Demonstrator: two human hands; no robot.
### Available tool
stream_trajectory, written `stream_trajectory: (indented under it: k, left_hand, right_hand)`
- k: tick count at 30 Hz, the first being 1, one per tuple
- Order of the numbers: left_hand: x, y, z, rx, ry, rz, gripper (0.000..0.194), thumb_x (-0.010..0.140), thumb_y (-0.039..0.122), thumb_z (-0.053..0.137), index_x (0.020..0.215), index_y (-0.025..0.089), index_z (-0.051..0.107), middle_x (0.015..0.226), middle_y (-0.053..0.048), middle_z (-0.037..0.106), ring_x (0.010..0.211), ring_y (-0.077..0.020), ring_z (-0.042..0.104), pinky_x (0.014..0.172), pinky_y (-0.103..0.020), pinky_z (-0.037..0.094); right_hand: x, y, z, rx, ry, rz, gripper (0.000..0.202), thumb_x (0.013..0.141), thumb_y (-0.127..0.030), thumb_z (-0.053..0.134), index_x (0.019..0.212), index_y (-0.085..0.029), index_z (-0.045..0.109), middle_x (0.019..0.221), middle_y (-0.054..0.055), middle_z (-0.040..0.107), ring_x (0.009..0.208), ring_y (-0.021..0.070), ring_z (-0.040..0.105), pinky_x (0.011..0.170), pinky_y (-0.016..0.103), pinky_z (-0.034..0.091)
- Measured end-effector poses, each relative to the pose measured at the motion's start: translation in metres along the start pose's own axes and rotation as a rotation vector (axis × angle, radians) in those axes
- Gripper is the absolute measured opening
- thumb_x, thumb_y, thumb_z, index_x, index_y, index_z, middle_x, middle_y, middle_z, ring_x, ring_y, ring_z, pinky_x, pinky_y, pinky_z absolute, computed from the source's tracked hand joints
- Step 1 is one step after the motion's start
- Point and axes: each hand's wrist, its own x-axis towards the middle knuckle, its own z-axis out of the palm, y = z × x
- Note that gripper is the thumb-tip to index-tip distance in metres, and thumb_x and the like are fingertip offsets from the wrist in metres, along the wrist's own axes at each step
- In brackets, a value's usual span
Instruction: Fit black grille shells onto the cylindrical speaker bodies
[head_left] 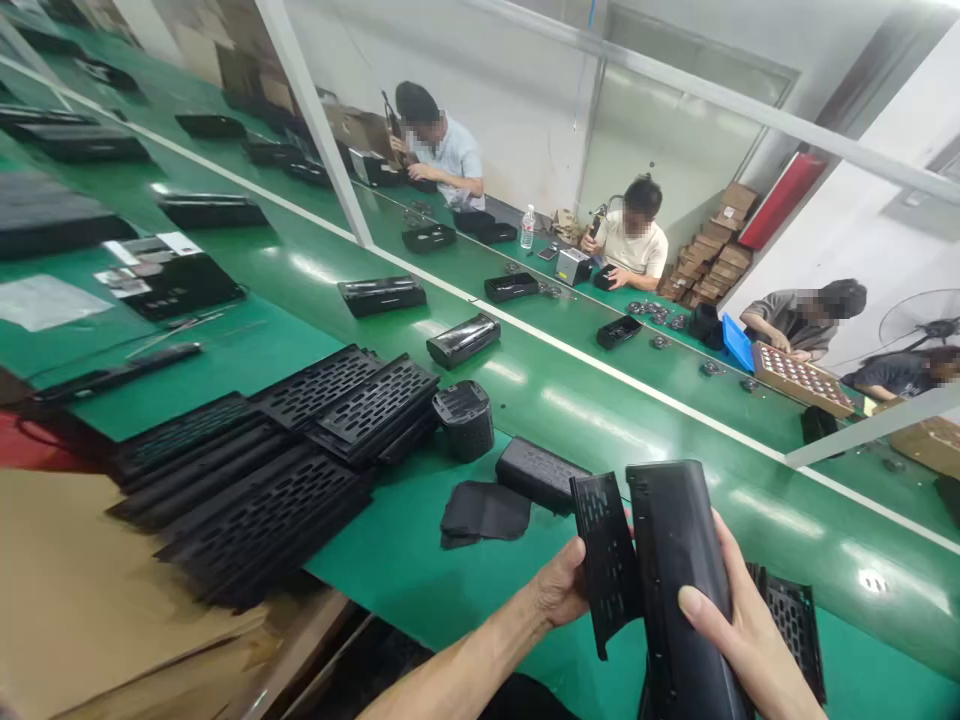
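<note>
My left hand (564, 585) is closed on a thin black slotted plastic panel (606, 560), held upright and slightly tilted. Close beside it, my right hand (739, 610) grips a long black plastic housing (679, 580) with a smooth rounded face, thumb across the front. The panel's edge lies right along the housing; whether they touch I cannot tell. Behind my hands a black slotted casing (541, 472) lies on the green table, with flat black sheets (484, 512) to its left. Another slotted panel (796, 625) lies partly hidden behind my right hand.
Stacked slotted panels (277, 500) lie on the left, next to a black perforated cup-like part (465, 420). A power-driver-like tool (120, 372) rests farther left. Black units (463, 340) sit along the green conveyor (570, 400). Several people work across it. Cardboard (97, 590) is at lower left.
</note>
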Motion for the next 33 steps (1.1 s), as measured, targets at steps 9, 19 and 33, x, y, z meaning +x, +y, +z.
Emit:
stream_trajectory:
  k: [9,19,33]
  left_hand:
    - [0.018,0.014,0.037,0.122,-0.123,0.072,0.096,0.069,0.065,0.087,0.146,0.015,0.059,0.145,-0.02,0.063,0.138,-0.0413,0.055,0.119,-0.053,0.039]
    - [0.027,0.013,0.031,0.117,-0.054,0.135,0.087,0.067,0.064,0.089,0.137,0.016,0.067,0.134,-0.019,0.07,0.132,-0.0413,0.06,0.116,-0.054,0.041]
    - [0.047,0.02,0.035,0.137,0.106,0.161,0.079,0.063,0.061,0.093,0.125,0.018,0.072,0.12,-0.015,0.076,0.115,-0.0354,0.07,0.096,-0.042,0.055]
  right_hand:
    - [0.029,-0.025,0.005,-0.482,-0.071,-0.121,0.101,0.088,-0.065,0.065,0.168,-0.032,0.014,0.168,0.01,0.036,0.148,0.0371,0.045,0.116,0.053,0.044]
    - [0.041,-0.029,0.013,-0.629,-0.09,-0.153,0.1,0.091,-0.065,0.06,0.169,-0.029,0.009,0.158,0.019,0.047,0.132,0.0411,0.061,0.101,0.054,0.054]
    - [0.041,-0.021,-0.001,-0.477,0.004,-0.263,0.104,0.082,-0.067,0.069,0.166,-0.028,0.022,0.165,0.016,0.037,0.146,0.04,0.045,0.114,0.061,0.043]
